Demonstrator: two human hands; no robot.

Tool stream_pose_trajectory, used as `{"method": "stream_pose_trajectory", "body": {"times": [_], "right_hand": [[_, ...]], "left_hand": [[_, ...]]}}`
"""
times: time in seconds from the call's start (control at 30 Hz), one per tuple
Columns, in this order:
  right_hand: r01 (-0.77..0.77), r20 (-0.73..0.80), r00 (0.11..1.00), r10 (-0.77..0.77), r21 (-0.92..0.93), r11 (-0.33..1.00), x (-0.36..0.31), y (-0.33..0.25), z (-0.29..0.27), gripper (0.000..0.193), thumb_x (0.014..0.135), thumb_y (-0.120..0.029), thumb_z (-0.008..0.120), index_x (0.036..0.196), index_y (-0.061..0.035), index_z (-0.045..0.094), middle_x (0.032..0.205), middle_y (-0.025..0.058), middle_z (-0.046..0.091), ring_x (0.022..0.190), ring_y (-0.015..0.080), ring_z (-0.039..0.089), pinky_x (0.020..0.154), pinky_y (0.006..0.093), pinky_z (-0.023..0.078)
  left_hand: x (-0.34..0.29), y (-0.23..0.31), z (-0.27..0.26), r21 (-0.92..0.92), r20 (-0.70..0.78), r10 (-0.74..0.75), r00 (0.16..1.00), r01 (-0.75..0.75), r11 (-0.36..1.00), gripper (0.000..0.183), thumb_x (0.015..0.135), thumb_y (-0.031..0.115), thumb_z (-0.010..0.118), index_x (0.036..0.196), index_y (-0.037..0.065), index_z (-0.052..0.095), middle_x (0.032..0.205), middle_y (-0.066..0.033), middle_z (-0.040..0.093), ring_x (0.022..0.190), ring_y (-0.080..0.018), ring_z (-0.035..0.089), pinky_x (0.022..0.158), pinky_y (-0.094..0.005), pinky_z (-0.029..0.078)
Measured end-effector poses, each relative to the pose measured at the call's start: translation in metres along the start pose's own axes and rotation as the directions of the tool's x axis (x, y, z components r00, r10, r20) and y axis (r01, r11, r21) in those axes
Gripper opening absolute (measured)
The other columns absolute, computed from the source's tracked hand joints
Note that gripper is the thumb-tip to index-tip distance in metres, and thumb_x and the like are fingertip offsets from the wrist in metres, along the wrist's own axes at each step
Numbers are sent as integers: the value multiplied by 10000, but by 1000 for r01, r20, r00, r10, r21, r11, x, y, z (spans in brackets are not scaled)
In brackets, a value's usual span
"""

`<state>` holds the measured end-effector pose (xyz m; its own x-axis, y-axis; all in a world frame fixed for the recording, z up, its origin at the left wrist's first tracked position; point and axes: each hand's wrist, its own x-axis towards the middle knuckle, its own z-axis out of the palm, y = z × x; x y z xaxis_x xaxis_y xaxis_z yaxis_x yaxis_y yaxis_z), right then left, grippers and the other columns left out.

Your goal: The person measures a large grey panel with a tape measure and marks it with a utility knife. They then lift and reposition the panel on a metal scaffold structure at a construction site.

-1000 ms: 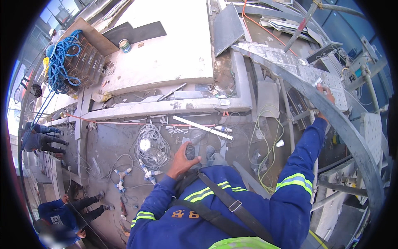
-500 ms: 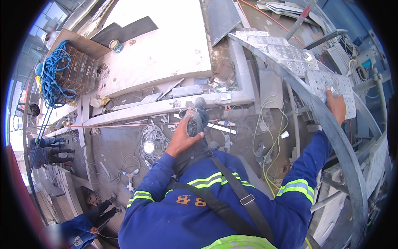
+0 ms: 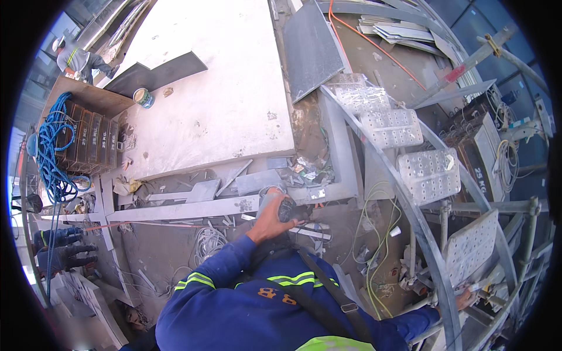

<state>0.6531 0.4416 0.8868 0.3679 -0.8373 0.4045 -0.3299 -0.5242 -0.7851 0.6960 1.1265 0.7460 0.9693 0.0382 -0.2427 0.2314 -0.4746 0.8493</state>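
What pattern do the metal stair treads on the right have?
The stair treads are pale grey, dotted with small round holes; see the head view.

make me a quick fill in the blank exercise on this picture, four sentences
1. The tangled rope at the far left is coloured ____.
2. Of the left hand and right hand, the one nearer the metal stair treads is the ____ hand.
3. Those treads are pierced with many small round ____.
4. The small cup lying to the left of the stairs is coloured ____.

Missing words: blue; right; holes; white.
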Motion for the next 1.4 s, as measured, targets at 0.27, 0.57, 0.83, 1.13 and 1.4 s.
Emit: {"method": "stream_pose_trajectory", "body": {"times": [0.27, 0.57, 0.83, 1.13, 1.4], "right_hand": [[585, 521, 486, 702, -791, 182, -270, 74, 11, 233, 853, -273, 750, 1032, -125, 764, 1070, 100, 773, 947, 280, 769, 765, 443, 608], [258, 894, 226, 387, -438, 861, -380, 28, 280, 326, 907, -248, 646, 1131, -17, 700, 996, 261, 739, 919, 438, 733, 780, 514, 560], [-517, 812, 344, 471, -255, 817, -300, -220, 475, 155, 991, -120, 569, 1140, -79, 562, 774, 53, 613, 587, 169, 593, 476, 335, 466], [878, 861, -171, 478, -87, 470, -407, -211, 703, 396, 964, -295, 626, 1286, -96, 741, 1285, 252, 711, 1195, 352, 706, 1026, 478, 549], [8, 966, -254, 44, -43, 999, -528, -663, 947, 572, 849, -444, 826, 1238, -32, 748, 1083, 147, 764, 1015, 287, 723, 936, 384, 532]], "left_hand": [[127, 27, -139, -364, 80, -317, 945, 324, 873, 866, 729, 288, 901, 1424, -8, 477, 1196, -174, 659, 1135, -282, 634, 1041, -397, 487], [205, 88, -250, -618, 151, -337, 929, 355, 702, 615, 956, 433, 772, 1390, 73, 524, 1100, -66, 629, 956, -142, 620, 721, -324, 562], [275, 65, -332, -655, 40, -377, 925, 309, 689, 513, 955, 371, 766, 1330, 78, 574, 1112, -61, 639, 956, -135, 613, 774, -314, 542], [414, 17, -472, -264, -239, -393, 888, 330, 906, 479, 854, 226, 813, 1257, 67, 607, 1060, -78, 690, 971, -181, 651, 892, -333, 532], [572, 18, -624, 73, -280, -254, 926, 284, 956, 667, 788, 227, 826, 1370, 76, 535, 1078, -194, 706, 997, -350, 703, 905, -434, 552]]}}
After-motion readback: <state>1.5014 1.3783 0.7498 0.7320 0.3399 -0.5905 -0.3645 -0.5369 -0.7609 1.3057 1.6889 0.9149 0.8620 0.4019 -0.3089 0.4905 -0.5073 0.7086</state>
